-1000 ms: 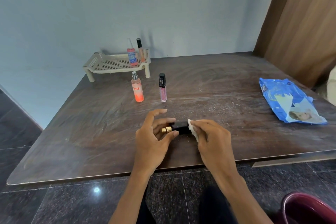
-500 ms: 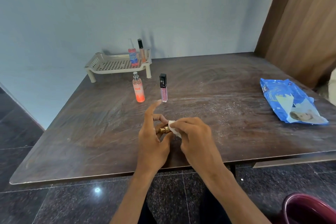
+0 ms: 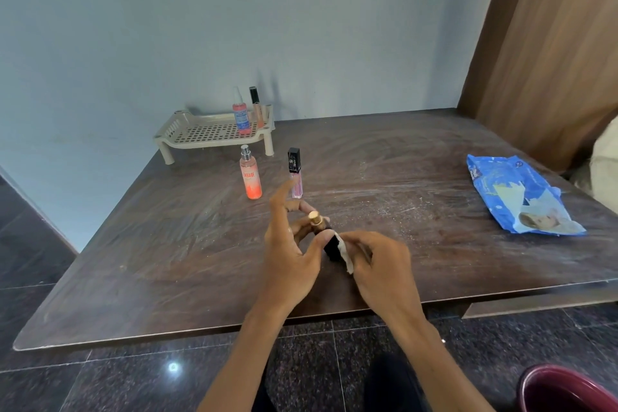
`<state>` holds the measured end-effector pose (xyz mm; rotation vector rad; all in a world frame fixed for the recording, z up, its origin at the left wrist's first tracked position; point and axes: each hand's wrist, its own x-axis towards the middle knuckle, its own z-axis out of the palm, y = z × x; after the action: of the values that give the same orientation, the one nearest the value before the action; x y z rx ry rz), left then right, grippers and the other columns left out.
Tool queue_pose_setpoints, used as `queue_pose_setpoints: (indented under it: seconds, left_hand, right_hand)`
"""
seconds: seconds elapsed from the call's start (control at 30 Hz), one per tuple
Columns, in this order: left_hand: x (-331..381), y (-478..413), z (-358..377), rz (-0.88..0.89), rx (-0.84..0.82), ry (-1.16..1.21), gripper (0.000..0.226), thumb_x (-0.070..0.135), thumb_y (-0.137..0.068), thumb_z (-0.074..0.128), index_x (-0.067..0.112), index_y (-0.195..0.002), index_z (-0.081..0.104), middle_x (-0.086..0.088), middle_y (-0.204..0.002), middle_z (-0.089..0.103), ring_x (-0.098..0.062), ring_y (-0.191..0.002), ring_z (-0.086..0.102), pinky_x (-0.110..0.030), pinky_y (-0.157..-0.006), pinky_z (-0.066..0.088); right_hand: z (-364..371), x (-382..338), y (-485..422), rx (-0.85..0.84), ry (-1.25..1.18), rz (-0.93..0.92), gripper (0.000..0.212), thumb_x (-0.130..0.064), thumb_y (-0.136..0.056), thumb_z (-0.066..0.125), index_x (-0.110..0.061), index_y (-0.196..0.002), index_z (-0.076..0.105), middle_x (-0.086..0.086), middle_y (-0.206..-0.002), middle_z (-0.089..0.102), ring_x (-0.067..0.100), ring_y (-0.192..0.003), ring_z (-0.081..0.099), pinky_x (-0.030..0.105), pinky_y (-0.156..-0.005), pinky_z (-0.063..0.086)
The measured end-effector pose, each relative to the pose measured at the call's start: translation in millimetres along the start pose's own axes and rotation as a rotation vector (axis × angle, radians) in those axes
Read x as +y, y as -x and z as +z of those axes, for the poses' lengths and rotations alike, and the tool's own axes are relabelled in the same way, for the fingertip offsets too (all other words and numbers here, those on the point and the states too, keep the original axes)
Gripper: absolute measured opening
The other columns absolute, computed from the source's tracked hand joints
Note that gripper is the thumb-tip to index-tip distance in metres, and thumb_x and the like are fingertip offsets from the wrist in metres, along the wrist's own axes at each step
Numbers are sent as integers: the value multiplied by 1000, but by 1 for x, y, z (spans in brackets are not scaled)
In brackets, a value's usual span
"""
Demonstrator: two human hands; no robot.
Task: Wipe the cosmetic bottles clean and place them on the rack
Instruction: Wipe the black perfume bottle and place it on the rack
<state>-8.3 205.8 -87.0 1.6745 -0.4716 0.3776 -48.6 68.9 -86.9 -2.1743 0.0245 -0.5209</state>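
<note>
Hands first: I see the left hand [image 3: 291, 254] grip a small dark bottle [image 3: 330, 248] with a gold cap, pointer finger up. The right hand [image 3: 378, 264] pinches a white wipe [image 3: 344, 256] on it, hiding much of it. At eleven o'clock stand an orange spray [image 3: 250, 177], word maybe "ENGAGE", and a pink tube [image 3: 296, 177]. Farther, the rack [image 3: 200, 137] holds two bottles [image 3: 241, 115], labels too small to read.

On the dusty dark counter [image 3: 167, 244], near its right edge, a crumpled blue wipes packet [image 3: 515, 197]; below, on the tiled floor [image 3: 100, 385], a maroon bucket [image 3: 565, 390].
</note>
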Motion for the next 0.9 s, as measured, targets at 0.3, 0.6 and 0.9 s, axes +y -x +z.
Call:
queue_pose_setpoints:
  seconds: [0.3, 0.6, 0.9]
  left_hand:
    - [-2, -1, 7, 9, -142, -124, 65, 20, -83, 80, 29, -140, 49, 14, -109, 69, 2, -106, 68, -15, -96, 52]
    - [-5, 4, -4, -120, -113, -203, 37, 13, -85, 79, 25, -119, 71, 26, -102, 69, 10, -98, 69, -11, -88, 53]
    - [-10, 9, -1, -13, -28, -340, 35, 13, -82, 81, 17, -116, 73, 16, -101, 72, 10, -94, 66, -1, -82, 48]
  right_hand:
    - [-13, 1, 5, 17, -243, 228, 22, -23, -93, 61, -42, -91, 71, -19, -83, 72, -8, -84, 62, 14, -73, 49]
    - [-10, -17, 0, 69, -363, 171, 19, -20, -93, 62, -34, -100, 73, -20, -88, 72, -3, -83, 65, 15, -72, 51]
    - [-1, -31, -1, 107, -21, -44, 17, -22, -95, 59, -25, -90, 76, -14, -77, 68, 1, -75, 63, 18, -63, 51]
